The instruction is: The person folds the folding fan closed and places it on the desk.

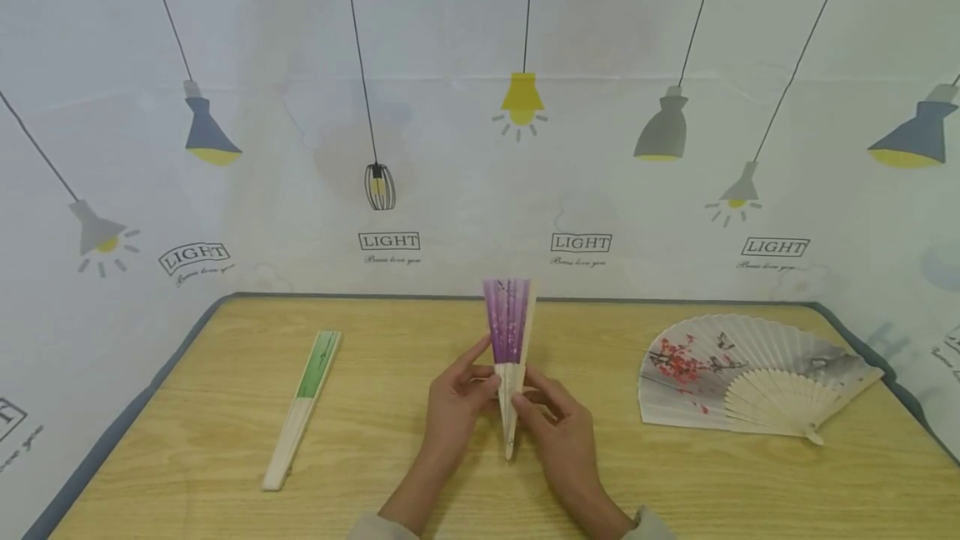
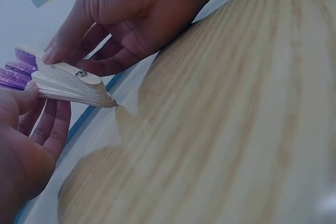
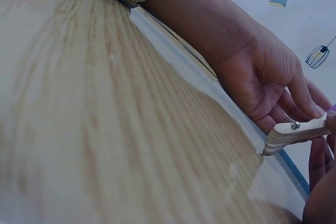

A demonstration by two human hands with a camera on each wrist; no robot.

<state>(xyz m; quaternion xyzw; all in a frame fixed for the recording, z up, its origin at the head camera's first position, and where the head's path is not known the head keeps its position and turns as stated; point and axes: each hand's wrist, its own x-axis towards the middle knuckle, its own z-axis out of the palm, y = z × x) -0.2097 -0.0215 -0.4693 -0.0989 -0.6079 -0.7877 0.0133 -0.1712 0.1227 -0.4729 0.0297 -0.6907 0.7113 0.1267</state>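
Both hands hold a purple folding fan [image 1: 510,323] upright near the middle of the table, its leaf spread only a little. My left hand [image 1: 452,402] pinches the pale ribs on the left side, thumb in front and fingers behind. On the other side my right hand [image 1: 561,432] pinches the ribs, its thumb on the outer stick. In the left wrist view the fan's ribs [image 2: 68,82] come together at a metal pivot pin [image 2: 81,73]. The right wrist view shows the rib ends [image 3: 294,132], with the purple leaf mostly out of sight.
A closed green folding fan [image 1: 303,411] lies slanted on the wooden table [image 1: 360,473] to the left. To the right lies a spread white folding fan [image 1: 705,373] with red blossoms. Behind the table hangs a white cloth [image 1: 450,123] printed with lamps.
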